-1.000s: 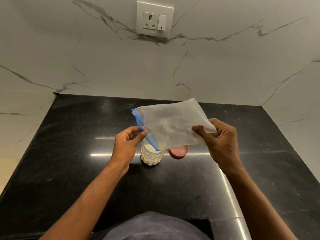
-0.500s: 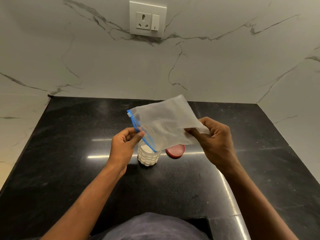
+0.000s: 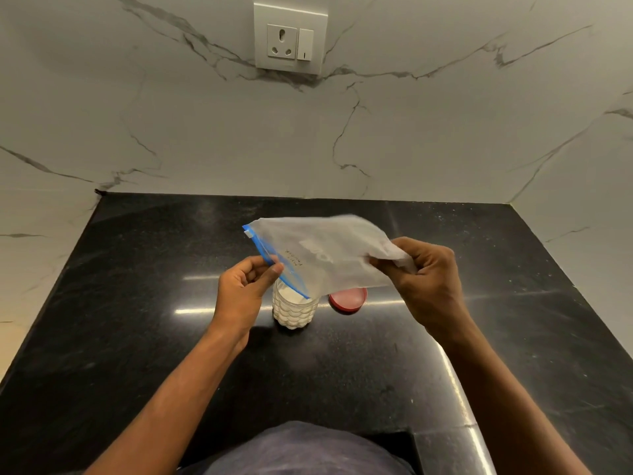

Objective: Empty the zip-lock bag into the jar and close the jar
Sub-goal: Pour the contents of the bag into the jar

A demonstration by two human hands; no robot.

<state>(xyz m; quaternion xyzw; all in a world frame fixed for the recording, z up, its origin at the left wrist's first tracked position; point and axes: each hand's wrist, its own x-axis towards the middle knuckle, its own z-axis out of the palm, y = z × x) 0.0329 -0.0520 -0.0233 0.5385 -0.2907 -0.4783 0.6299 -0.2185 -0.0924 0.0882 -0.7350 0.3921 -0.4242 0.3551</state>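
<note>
A frosted zip-lock bag [image 3: 318, 255] with a blue zip strip is held tilted above the jar, its open zip end pointing down-left into the jar's mouth. My left hand [image 3: 245, 291] pinches the zip edge. My right hand [image 3: 424, 279] grips the bag's raised bottom corner. The clear ribbed jar [image 3: 295, 311] stands upright on the black counter [image 3: 137, 320], filled with white powder, its mouth partly hidden by the bag. The red lid [image 3: 347, 299] lies flat on the counter just right of the jar, half hidden behind the bag.
Marble walls rise behind and on both sides of the counter. A wall socket with a switch [image 3: 290, 41] sits high on the back wall. My dark clothing [image 3: 301, 450] touches the counter's near edge.
The bag has flattened and its bottom end is bunched more tightly in my right hand. Both hands stay over the jar; the view has shifted slightly.
</note>
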